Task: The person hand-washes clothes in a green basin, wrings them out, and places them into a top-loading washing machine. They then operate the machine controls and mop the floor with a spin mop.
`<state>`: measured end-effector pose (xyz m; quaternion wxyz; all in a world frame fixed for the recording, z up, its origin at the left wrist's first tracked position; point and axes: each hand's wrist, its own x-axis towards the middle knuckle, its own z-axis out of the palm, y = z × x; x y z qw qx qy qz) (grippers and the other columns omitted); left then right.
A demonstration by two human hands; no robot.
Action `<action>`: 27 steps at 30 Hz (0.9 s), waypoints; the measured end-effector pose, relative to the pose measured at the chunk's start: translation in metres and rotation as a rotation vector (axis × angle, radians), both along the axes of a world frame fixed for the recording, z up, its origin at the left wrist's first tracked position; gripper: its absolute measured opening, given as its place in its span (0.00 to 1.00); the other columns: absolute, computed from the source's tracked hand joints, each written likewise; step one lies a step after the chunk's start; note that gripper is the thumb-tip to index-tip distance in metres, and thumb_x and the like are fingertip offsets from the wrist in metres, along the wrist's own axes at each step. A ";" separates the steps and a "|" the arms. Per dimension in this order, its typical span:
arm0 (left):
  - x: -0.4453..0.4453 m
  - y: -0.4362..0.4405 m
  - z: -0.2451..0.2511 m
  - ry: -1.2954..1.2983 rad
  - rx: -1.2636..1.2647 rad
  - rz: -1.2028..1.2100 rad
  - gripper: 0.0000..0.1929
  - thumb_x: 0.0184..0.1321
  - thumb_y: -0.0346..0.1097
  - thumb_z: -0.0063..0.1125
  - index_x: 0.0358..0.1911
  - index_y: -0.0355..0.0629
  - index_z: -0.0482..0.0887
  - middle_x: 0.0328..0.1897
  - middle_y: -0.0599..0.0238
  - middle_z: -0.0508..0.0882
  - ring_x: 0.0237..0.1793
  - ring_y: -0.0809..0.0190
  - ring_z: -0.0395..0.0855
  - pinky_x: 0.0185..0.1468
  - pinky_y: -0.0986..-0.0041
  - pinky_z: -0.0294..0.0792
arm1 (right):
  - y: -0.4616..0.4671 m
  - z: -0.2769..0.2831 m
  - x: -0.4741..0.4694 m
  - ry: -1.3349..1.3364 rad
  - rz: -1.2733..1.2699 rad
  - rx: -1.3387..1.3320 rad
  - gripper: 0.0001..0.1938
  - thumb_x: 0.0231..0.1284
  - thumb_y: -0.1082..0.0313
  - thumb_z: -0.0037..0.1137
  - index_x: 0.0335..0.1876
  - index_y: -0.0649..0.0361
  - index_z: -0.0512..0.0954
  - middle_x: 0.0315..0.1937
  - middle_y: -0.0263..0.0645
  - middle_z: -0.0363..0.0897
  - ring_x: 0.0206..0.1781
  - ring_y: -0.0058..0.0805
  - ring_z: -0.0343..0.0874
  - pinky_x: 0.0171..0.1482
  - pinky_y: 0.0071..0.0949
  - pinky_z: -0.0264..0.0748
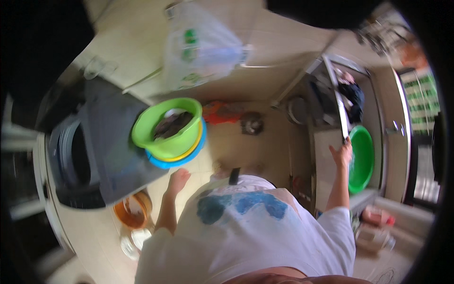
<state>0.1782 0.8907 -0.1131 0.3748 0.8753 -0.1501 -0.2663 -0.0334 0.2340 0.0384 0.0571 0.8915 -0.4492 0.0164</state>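
Note:
My left hand (179,178) hangs low beside a stack of plastic basins, its fingers curled, with nothing visible in it. On top of that stack is a lime-green basin (142,133) with dark cloth (173,125) inside. The rims of a yellow basin (184,154) and a blue basin (166,164) show beneath it. My right hand (341,154) is at the near end of a pale bar-like edge (339,103) along the sink, thumb spread. Whether it grips that edge is blurred. Just beyond it, a green basin (363,159) sits in the sink.
Dark and pale clothes (351,96) lie in the sink's far part. A grey front-loading washing machine (117,142) stands at left, an orange bucket (145,209) near it. A plastic bag (198,53) hangs at the wall. Bottles (372,238) stand at lower right.

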 end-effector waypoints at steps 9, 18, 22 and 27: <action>0.022 -0.028 -0.006 0.134 0.085 -0.080 0.12 0.57 0.38 0.63 0.38 0.36 0.81 0.34 0.54 0.85 0.39 0.55 0.84 0.45 0.68 0.73 | 0.012 0.013 0.010 -0.092 -0.144 0.076 0.52 0.37 0.44 0.73 0.70 0.53 0.56 0.59 0.44 0.68 0.63 0.43 0.66 0.60 0.43 0.67; 0.036 -0.077 -0.044 0.125 -0.071 -0.166 0.10 0.55 0.36 0.64 0.37 0.38 0.82 0.30 0.60 0.84 0.32 0.62 0.83 0.39 0.72 0.74 | 0.024 0.028 0.010 -0.190 -0.094 0.076 0.51 0.37 0.42 0.72 0.68 0.56 0.58 0.54 0.43 0.68 0.60 0.40 0.65 0.56 0.42 0.66; 0.036 -0.131 -0.041 0.328 0.024 -0.293 0.15 0.54 0.39 0.66 0.43 0.40 0.81 0.31 0.60 0.85 0.33 0.63 0.83 0.40 0.72 0.75 | 0.006 0.017 -0.010 -0.393 0.022 0.209 0.48 0.41 0.40 0.69 0.67 0.57 0.59 0.57 0.47 0.68 0.61 0.45 0.66 0.59 0.44 0.64; 0.038 -0.174 -0.040 0.399 -0.003 -0.260 0.18 0.54 0.39 0.68 0.47 0.41 0.80 0.36 0.58 0.86 0.36 0.63 0.84 0.42 0.73 0.76 | -0.075 0.025 -0.072 -0.849 -0.071 0.797 0.27 0.58 0.48 0.62 0.55 0.61 0.76 0.55 0.43 0.77 0.59 0.33 0.74 0.57 0.33 0.72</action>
